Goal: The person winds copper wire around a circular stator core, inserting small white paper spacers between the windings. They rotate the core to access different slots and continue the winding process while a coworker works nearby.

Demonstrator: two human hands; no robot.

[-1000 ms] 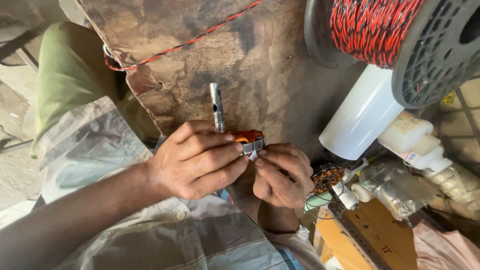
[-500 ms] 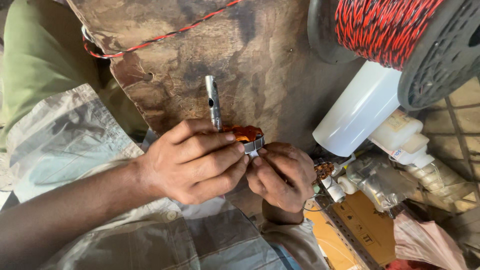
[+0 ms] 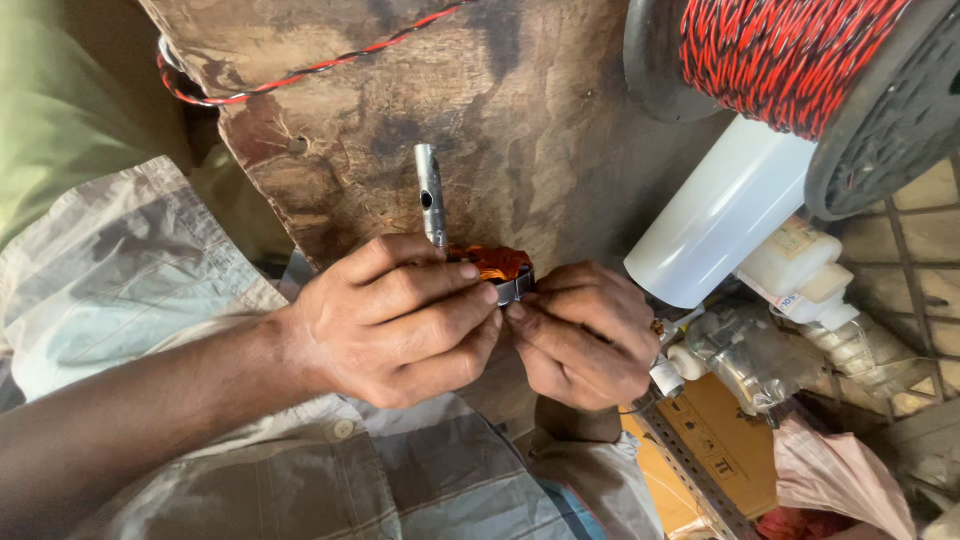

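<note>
My left hand [image 3: 395, 320] and my right hand [image 3: 585, 335] meet at the middle of the view, fingers closed on a small motor part [image 3: 497, 265] with orange copper winding and a dark metal ring. A thin grey metal shaft [image 3: 431, 195] with a cross hole sticks up from it, past my left fingers. The left hand wraps the part from the left; the right fingertips pinch its right rim. Both hands are over a worn brown wooden board [image 3: 400, 120].
A big spool of twisted red-and-black wire [image 3: 800, 60] sits at the top right, with one strand [image 3: 300, 75] running across the board. A white cylinder [image 3: 720, 215], white bottles [image 3: 800, 265], clear plastic bags [image 3: 750, 360] and an orange cardboard box [image 3: 720, 450] crowd the right side.
The view has drifted slightly, so the hands sit a little lower left. Both hands keep their hold on the wound part; the fingers shift only slightly.
</note>
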